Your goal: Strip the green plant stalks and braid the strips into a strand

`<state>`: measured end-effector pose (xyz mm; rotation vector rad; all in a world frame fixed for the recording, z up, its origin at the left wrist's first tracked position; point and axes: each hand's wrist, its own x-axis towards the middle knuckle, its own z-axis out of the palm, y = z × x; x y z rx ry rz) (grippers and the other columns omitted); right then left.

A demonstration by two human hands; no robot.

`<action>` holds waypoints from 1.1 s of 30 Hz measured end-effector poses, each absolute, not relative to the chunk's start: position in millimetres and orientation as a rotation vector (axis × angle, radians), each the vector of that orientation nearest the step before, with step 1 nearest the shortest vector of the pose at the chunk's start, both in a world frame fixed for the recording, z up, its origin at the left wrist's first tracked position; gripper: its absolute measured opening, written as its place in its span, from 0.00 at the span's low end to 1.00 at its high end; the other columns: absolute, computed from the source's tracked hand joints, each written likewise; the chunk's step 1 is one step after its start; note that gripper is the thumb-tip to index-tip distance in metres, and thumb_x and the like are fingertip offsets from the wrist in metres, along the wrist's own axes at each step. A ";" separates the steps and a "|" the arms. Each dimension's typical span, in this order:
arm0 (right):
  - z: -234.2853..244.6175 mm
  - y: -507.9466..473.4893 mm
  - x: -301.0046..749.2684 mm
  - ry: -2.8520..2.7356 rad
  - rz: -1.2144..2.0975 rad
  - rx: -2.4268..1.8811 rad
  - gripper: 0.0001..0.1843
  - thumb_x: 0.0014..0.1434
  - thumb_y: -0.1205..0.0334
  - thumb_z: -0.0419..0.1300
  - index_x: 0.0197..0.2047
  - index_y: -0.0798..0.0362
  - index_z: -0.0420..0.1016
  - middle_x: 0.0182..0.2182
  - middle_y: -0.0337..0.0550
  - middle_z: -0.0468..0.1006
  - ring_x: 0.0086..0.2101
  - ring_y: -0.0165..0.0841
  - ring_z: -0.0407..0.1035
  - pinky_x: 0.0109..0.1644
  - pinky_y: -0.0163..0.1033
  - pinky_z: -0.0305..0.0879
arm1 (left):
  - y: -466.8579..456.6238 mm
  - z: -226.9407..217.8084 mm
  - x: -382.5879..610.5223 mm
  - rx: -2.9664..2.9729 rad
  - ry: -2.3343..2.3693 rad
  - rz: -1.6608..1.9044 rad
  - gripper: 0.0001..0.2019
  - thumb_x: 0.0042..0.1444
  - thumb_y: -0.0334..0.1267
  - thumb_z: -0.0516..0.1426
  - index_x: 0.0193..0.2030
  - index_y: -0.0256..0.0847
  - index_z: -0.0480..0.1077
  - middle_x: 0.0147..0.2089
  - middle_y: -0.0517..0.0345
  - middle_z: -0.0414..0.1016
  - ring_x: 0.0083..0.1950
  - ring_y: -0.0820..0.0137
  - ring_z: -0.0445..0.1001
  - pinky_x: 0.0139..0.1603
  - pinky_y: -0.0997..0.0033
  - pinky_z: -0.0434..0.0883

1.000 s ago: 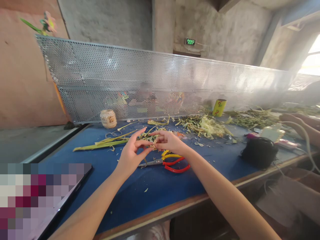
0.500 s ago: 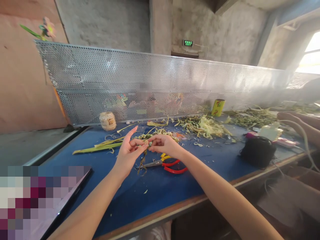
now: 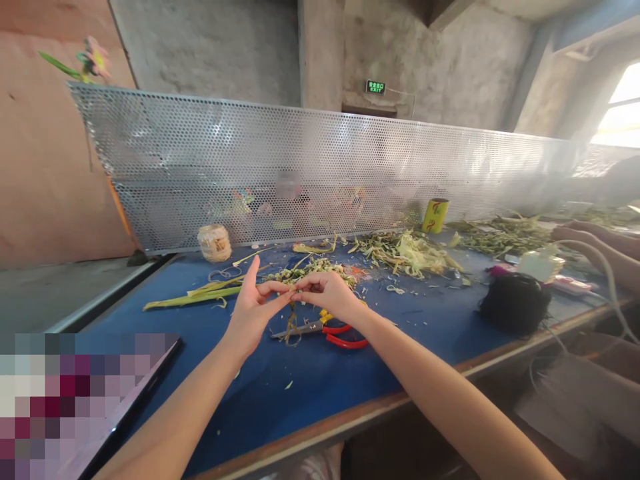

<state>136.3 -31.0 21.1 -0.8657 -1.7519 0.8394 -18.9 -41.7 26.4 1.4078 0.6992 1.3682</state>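
My left hand (image 3: 251,311) and my right hand (image 3: 330,295) meet over the blue table, fingertips pinched together. Between them is a thin dried plant strand (image 3: 293,319), its brownish tail dangling below my fingers. The part inside the pinch is mostly hidden. My left index finger and thumb are closed on it, while another finger points upward. Below the hands lie scissors (image 3: 346,341) with red and yellow handles, blades pointing left. Behind the hands sits a heap of small dried plant pieces (image 3: 320,268). Long yellow-green stalks (image 3: 193,299) lie to the left.
A twine roll (image 3: 214,243) and a yellow tube (image 3: 436,215) stand near the perforated metal screen (image 3: 250,153). Leafy scraps (image 3: 405,253) lie at the back. Black yarn (image 3: 515,303) sits right, near another person's arm (image 3: 595,247). A blurred-out flat screen (image 3: 135,400) occupies the lower left.
My fingertips have come closer together and shifted slightly down and left around the strand. The strand's tail now hangs a little further right. Scissors and scraps stay put.
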 end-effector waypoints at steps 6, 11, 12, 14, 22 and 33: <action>22.6 -30.9 140.1 -1.746 0.889 -0.906 0.11 0.41 0.57 0.65 0.28 0.55 0.75 0.24 0.38 0.75 0.26 0.28 0.68 0.31 0.34 0.64 | -40.6 27.6 -21.2 1.253 0.799 1.202 0.45 0.39 0.33 0.64 0.63 0.38 0.44 0.31 0.59 0.75 0.28 0.75 0.70 0.26 0.76 0.65; 22.8 -30.5 142.0 -1.785 0.926 -0.915 0.09 0.40 0.59 0.65 0.26 0.55 0.75 0.23 0.38 0.75 0.26 0.28 0.69 0.32 0.34 0.65 | -40.7 30.0 -24.1 1.423 0.843 1.225 0.45 0.41 0.35 0.63 0.63 0.41 0.43 0.29 0.59 0.76 0.25 0.75 0.69 0.24 0.76 0.63; 22.9 -30.1 142.1 -1.782 0.935 -0.914 0.09 0.39 0.59 0.65 0.26 0.55 0.75 0.23 0.38 0.75 0.26 0.28 0.69 0.32 0.35 0.65 | -40.7 30.6 -24.4 1.465 0.846 1.239 0.45 0.41 0.36 0.63 0.63 0.41 0.43 0.29 0.59 0.76 0.26 0.74 0.70 0.25 0.76 0.63; 23.2 -29.3 142.4 -1.769 0.956 -0.907 0.10 0.39 0.59 0.65 0.25 0.55 0.75 0.23 0.38 0.75 0.26 0.28 0.68 0.33 0.35 0.65 | -40.4 31.1 -25.1 1.524 0.842 1.235 0.44 0.42 0.36 0.62 0.63 0.41 0.43 0.31 0.58 0.76 0.30 0.72 0.72 0.29 0.75 0.65; 22.5 -30.0 142.5 -1.821 0.947 -0.912 0.09 0.42 0.59 0.63 0.28 0.56 0.75 0.23 0.38 0.74 0.25 0.27 0.66 0.32 0.34 0.63 | -37.7 30.0 -25.9 1.549 0.814 1.231 0.46 0.40 0.34 0.63 0.63 0.40 0.42 0.29 0.60 0.75 0.32 0.72 0.73 0.36 0.70 0.67; 27.2 -30.9 150.3 -1.961 0.394 -1.057 0.11 0.52 0.60 0.57 0.37 0.53 0.75 0.27 0.40 0.71 0.24 0.25 0.60 0.28 0.31 0.58 | -34.1 31.3 -28.2 1.363 0.903 1.459 0.44 0.36 0.36 0.65 0.60 0.36 0.48 0.25 0.62 0.73 0.21 0.78 0.63 0.20 0.78 0.59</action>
